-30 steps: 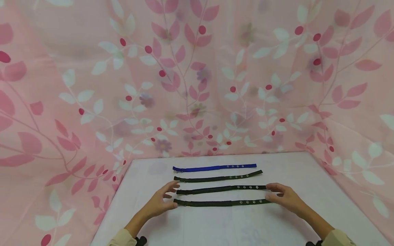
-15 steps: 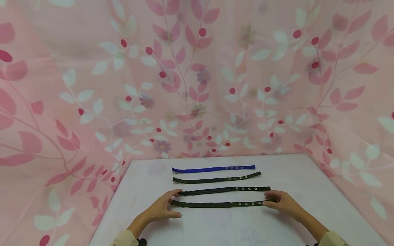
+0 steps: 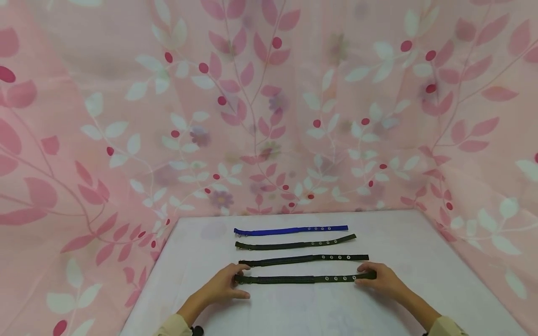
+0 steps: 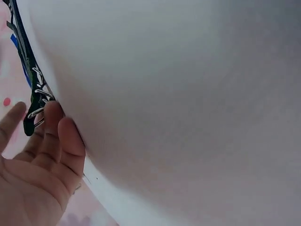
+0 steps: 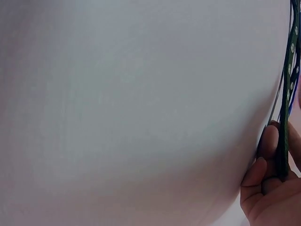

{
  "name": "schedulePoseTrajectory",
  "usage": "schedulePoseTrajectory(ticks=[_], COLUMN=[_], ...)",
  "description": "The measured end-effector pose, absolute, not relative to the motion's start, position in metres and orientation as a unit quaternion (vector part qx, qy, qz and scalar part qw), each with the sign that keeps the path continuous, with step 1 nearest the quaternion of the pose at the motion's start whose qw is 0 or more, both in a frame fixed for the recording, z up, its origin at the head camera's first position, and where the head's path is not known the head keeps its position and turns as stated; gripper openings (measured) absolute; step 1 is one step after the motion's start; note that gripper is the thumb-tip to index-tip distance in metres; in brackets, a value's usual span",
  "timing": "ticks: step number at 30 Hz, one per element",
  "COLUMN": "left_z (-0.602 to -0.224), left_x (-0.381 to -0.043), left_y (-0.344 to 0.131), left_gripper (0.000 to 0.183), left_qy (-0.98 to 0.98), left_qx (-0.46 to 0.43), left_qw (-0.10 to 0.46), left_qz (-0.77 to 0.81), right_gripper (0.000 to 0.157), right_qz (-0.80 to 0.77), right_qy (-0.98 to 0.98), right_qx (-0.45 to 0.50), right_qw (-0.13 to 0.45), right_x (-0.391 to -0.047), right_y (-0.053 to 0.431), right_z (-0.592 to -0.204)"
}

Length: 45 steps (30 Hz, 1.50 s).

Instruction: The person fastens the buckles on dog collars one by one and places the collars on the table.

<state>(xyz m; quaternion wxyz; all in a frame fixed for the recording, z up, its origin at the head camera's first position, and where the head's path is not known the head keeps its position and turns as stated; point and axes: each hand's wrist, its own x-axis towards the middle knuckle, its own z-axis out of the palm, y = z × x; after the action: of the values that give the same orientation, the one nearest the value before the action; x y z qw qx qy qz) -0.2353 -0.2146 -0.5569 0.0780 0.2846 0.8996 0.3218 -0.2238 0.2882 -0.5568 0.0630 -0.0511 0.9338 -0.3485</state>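
Several dog collars lie side by side, with metal eyelets toward the right and buckle ends at the left. Nearest is a dark green collar (image 3: 286, 280). My left hand (image 3: 222, 285) is around its buckle end, thumb apart on the near side; in the left wrist view, loosely bent fingers (image 4: 52, 122) are at the metal buckle (image 4: 40, 110). At the other end my right hand (image 3: 384, 279) has thumb and forefinger apart on either side of the strap. The strap's tip (image 5: 283, 160) runs between the fingers toward the palm in the right wrist view.
Behind it lie a second dark collar (image 3: 286, 260), a dark green one (image 3: 277, 246) with its right end angled back, and a blue one (image 3: 273, 231). All rest on a white-covered table (image 3: 319, 312). Pink floral fabric (image 3: 269, 140) encloses the back and sides.
My left hand has moved nearer, from between the two closest collars to around the nearest one's buckle end. My right hand has shifted slightly left and nearer, around its eyelet end.
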Motion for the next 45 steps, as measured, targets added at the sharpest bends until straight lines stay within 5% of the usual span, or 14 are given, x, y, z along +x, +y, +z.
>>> schedulePoseTrajectory(ticks=[7,23,28,37,45], left_z=[-0.563,-0.553,-0.544,-0.522,-0.505], left_x=[-0.233,-0.229,-0.229,-0.235,-0.229], left_y=[-0.211,-0.208,-0.205,-0.193,-0.182], left_gripper=[0.023,0.007,0.010,0.028,0.031], left_qy=[0.920,0.901,0.852,0.753,0.657], left_qx=[0.288,0.261,0.244,0.158,0.047], left_qw=[0.091,0.031,0.010,0.017,-0.012], left_qz=[0.251,0.345,0.463,0.639,0.753], right_gripper=[0.025,0.031,0.022,0.034,0.006], right_qz=[-0.355,-0.565,-0.647,-0.785,-0.800], right_qy=[0.932,0.814,0.754,0.586,0.584], right_qx=[-0.043,0.114,0.082,-0.169,-0.119], right_qw=[0.066,0.069,0.084,0.112,0.070], right_x=[-0.221,-0.218,-0.217,-0.218,-0.214], right_y=[0.284,0.267,0.263,0.267,0.254], right_z=[-0.563,-0.536,-0.519,-0.490,-0.475])
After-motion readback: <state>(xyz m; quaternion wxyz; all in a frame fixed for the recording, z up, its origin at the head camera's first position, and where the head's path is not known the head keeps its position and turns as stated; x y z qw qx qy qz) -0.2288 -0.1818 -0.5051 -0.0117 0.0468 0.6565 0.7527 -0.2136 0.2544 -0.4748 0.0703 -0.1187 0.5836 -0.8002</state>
